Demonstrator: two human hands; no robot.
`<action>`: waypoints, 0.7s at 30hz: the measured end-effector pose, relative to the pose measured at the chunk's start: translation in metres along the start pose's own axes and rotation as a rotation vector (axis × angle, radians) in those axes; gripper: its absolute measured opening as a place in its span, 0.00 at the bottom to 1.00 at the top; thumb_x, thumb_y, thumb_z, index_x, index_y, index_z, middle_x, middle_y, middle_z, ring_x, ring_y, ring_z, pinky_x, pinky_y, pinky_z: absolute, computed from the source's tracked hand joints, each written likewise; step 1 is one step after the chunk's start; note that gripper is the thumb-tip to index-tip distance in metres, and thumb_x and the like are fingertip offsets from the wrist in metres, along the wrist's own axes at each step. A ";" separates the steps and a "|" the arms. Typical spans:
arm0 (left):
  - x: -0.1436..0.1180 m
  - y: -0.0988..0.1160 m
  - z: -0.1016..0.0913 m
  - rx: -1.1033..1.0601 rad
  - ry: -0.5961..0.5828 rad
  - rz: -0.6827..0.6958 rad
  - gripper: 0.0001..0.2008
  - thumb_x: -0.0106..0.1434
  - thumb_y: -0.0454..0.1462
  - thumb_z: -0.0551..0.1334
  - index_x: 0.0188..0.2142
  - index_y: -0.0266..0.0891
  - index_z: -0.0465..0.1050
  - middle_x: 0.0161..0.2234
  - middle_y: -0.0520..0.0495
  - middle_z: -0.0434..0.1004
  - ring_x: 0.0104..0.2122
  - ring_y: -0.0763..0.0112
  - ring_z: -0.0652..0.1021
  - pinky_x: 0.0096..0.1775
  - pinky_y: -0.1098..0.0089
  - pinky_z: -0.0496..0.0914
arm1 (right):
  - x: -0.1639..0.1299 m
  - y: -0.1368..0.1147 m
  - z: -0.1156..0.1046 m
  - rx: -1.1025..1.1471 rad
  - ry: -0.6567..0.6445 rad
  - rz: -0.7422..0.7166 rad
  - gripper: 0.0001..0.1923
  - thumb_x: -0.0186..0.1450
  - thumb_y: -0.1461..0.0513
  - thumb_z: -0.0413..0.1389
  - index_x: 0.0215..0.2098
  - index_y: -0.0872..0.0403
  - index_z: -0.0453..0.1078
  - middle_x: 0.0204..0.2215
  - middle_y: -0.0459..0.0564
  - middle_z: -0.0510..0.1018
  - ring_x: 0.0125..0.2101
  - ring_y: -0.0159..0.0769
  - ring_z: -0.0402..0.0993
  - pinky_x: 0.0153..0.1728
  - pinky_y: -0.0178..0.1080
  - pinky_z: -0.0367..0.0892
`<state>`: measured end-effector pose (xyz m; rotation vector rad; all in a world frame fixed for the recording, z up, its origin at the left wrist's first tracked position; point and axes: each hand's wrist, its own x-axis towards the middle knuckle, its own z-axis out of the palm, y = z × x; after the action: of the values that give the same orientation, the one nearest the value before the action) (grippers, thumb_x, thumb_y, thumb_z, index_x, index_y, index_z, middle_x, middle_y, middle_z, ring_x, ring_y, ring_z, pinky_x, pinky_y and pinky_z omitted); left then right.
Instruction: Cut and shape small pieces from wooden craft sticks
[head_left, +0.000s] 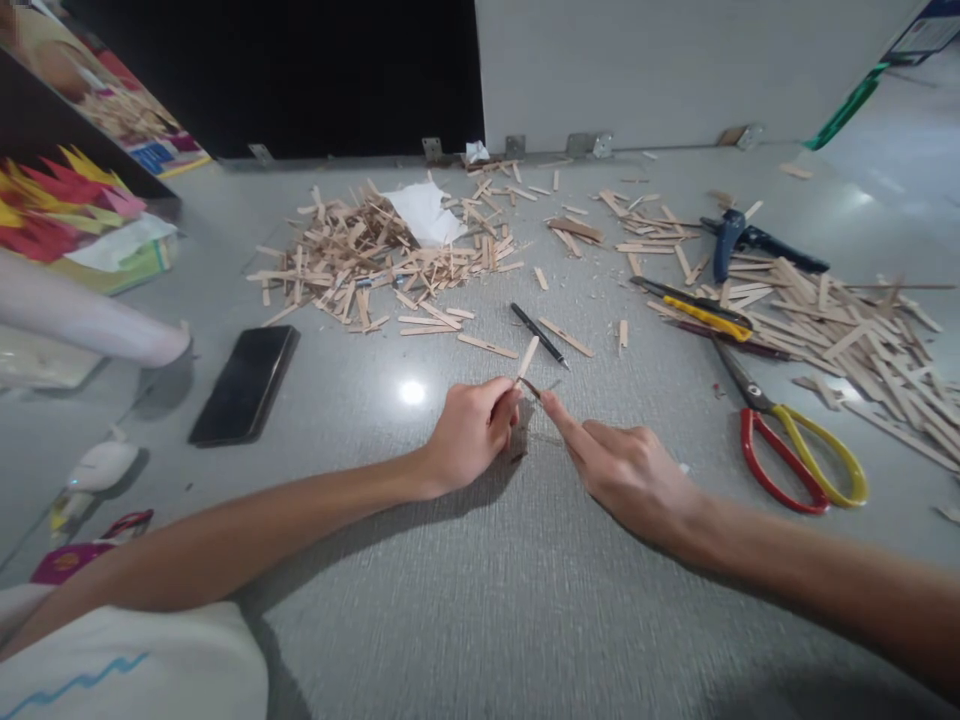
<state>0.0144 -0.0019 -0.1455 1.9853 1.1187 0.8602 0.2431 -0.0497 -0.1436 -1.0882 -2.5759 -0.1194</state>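
Observation:
My left hand [469, 432] is closed around a short, flat wooden stick [528, 356], whose pale end points up and away from me. Across from it, my right hand [634, 472] is closed, with its index finger stretched along a thin, dark, curved blade [529, 387]. The blade's tip meets the stick close to my left fingertips; its handle is hidden under my right hand. Just beyond both hands lie a black pen [540, 334] and two loose wooden pieces, one on each side of it.
A pile of cut sticks [337, 260] with white paper [426, 212] lies at back left. On the right are longer sticks [862, 320], red-and-yellow-handled scissors [787, 440], a yellow cutter [705, 312] and a dark blue tool [731, 245]. A phone [246, 385] lies left. Panels stand behind.

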 end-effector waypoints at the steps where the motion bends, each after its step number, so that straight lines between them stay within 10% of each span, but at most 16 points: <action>1: 0.000 -0.001 0.000 0.000 0.001 0.012 0.19 0.79 0.38 0.55 0.28 0.41 0.66 0.17 0.57 0.70 0.16 0.75 0.73 0.25 0.75 0.65 | 0.001 0.000 0.001 0.077 0.008 0.046 0.32 0.73 0.74 0.43 0.73 0.68 0.66 0.22 0.49 0.79 0.19 0.33 0.68 0.21 0.34 0.61; 10: -0.001 -0.003 0.001 0.000 0.020 0.042 0.20 0.80 0.38 0.54 0.28 0.41 0.66 0.17 0.57 0.70 0.16 0.76 0.74 0.24 0.76 0.65 | 0.016 0.004 -0.006 0.607 0.060 0.356 0.26 0.74 0.65 0.48 0.64 0.65 0.78 0.20 0.47 0.80 0.15 0.29 0.62 0.20 0.32 0.63; 14: -0.001 -0.002 0.001 -0.001 0.014 0.044 0.19 0.79 0.37 0.54 0.28 0.41 0.66 0.16 0.58 0.70 0.15 0.76 0.74 0.24 0.76 0.66 | 0.019 0.006 -0.007 0.739 0.033 0.456 0.23 0.74 0.62 0.51 0.60 0.60 0.82 0.38 0.57 0.89 0.28 0.36 0.79 0.28 0.36 0.74; 21: 0.002 0.002 0.000 -0.094 -0.004 0.008 0.20 0.80 0.40 0.55 0.28 0.40 0.66 0.17 0.58 0.70 0.15 0.77 0.74 0.23 0.77 0.65 | 0.003 0.008 0.003 0.259 0.144 0.141 0.24 0.78 0.68 0.47 0.66 0.66 0.75 0.20 0.44 0.77 0.18 0.28 0.67 0.22 0.32 0.62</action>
<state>0.0163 -0.0010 -0.1439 1.9145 1.0497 0.8961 0.2459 -0.0412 -0.1457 -1.1139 -2.3027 0.1601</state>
